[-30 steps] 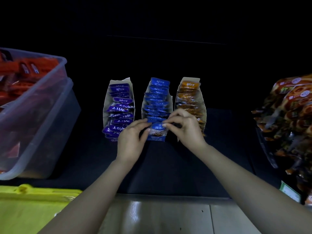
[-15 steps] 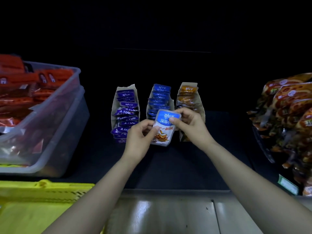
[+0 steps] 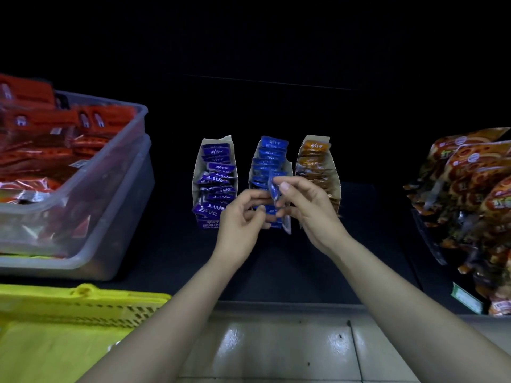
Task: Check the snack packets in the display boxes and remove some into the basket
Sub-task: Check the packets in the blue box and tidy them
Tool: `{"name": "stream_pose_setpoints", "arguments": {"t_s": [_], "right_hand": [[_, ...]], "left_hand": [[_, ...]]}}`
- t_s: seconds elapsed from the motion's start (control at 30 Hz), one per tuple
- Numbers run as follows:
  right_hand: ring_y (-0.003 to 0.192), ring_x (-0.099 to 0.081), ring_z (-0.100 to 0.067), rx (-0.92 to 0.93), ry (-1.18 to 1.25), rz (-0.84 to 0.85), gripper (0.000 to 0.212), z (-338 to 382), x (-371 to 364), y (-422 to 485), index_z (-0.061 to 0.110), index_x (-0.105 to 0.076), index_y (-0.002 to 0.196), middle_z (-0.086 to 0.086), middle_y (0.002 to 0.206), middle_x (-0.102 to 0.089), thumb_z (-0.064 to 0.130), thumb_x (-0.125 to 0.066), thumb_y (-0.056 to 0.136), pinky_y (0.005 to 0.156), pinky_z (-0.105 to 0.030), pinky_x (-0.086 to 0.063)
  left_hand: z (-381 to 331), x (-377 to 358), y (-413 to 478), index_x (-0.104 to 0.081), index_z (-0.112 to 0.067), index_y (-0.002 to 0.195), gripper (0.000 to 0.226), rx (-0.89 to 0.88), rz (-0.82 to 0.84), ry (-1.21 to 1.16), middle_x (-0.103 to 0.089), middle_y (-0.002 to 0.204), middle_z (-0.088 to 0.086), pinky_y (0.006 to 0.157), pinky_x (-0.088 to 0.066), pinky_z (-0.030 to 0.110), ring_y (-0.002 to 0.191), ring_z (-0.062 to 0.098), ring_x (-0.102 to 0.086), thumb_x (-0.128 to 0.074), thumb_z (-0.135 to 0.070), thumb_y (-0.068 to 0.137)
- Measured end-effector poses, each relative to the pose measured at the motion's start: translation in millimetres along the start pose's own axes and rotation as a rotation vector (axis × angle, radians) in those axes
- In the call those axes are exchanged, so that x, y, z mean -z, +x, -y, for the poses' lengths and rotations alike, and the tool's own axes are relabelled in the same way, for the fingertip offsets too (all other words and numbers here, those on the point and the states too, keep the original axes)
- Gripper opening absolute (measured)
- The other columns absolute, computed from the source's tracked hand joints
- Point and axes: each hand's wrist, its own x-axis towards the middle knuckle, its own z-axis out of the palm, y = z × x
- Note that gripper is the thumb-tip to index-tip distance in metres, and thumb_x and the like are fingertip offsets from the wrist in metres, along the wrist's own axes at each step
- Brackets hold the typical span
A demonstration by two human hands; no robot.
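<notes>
Three narrow display boxes stand side by side on a dark shelf: one with purple packets (image 3: 215,178), one with blue packets (image 3: 269,158) and one with orange packets (image 3: 315,158). In front of the blue box, my left hand (image 3: 240,219) and my right hand (image 3: 307,205) together pinch one blue snack packet (image 3: 273,190), which is turned edge-on toward me. A yellow basket (image 3: 83,308) sits at the lower left.
Stacked clear plastic tubs (image 3: 116,189) with red packets stand on the left. A heap of orange-brown snack bags (image 3: 470,200) fills the right side. A price tag (image 3: 466,298) hangs on the shelf edge. Pale floor tiles lie below the shelf.
The blue packet was lifted out of its box with its face toward me; now it is rotated edge-on between both hands, a little higher. My view has shifted slightly.
</notes>
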Motion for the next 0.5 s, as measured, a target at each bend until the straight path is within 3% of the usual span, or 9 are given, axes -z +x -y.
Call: {"name": "stream_pose_setpoints", "arguments": {"t_s": [0.1, 0.2, 0.3, 0.4, 0.5], "right_hand": [[0.068, -0.062, -0.011, -0.023, -0.051, -0.002, 0.027, -4.4, -1.9, -1.0, 0.005, -0.063, 0.12, -0.005, 0.084, -0.068, 0.001, -0.059, 0.093, 0.061, -0.02, -0.052], [0.069, -0.062, -0.013, 0.007, -0.086, 0.042, 0.028, -5.7, -4.5, -1.6, 0.007, -0.065, 0.116, -0.006, 0.094, -0.07, -0.006, -0.057, 0.093, 0.067, -0.021, -0.053], [0.079, -0.06, -0.017, 0.065, -0.224, 0.024, 0.026, -8.2, -2.0, -0.8, 0.015, -0.068, 0.11, -0.01, 0.103, -0.07, -0.003, -0.062, 0.091, 0.07, -0.024, -0.054], [0.087, -0.057, -0.008, 0.177, -0.457, -0.038, 0.023, -14.5, 7.4, -0.3, 0.017, -0.071, 0.106, -0.005, 0.108, -0.06, 0.006, -0.072, 0.086, 0.075, -0.024, -0.051], [0.111, -0.053, -0.004, 0.221, -0.594, 0.061, 0.037, -20.4, 11.1, -3.7, 0.018, -0.07, 0.112, 0.0, 0.118, -0.054, 0.018, -0.082, 0.078, 0.089, -0.016, -0.043]], "left_hand": [[0.2, -2.7, -0.3, -0.059, -0.009, 0.111, 0.018, 0.043, -0.027, -0.121, -0.07, 0.102, 0.006, 0.079, -0.057, 0.029, 0.09, 0.017, -0.071, -0.054, -0.001, 0.096], [3.6, -2.0, 1.9, -0.061, -0.004, 0.116, 0.02, 0.067, -0.084, -0.164, -0.071, 0.105, 0.01, 0.088, -0.055, 0.032, 0.096, 0.02, -0.068, -0.056, -0.009, 0.097], [5.1, 1.0, 3.7, -0.066, -0.004, 0.108, 0.017, 0.06, -0.145, -0.122, -0.073, 0.092, 0.005, 0.075, -0.055, 0.025, 0.085, 0.013, -0.068, -0.053, -0.006, 0.099], [3.6, 1.4, 6.4, -0.067, -0.005, 0.104, 0.016, 0.101, -0.18, -0.134, -0.072, 0.087, 0.004, 0.061, -0.055, 0.025, 0.077, 0.014, -0.069, -0.052, -0.007, 0.1], [0.9, 1.0, 7.1, -0.066, -0.002, 0.106, 0.016, 0.12, -0.187, -0.17, -0.072, 0.089, 0.009, 0.059, -0.056, 0.026, 0.075, 0.016, -0.07, -0.052, -0.007, 0.099]]}}
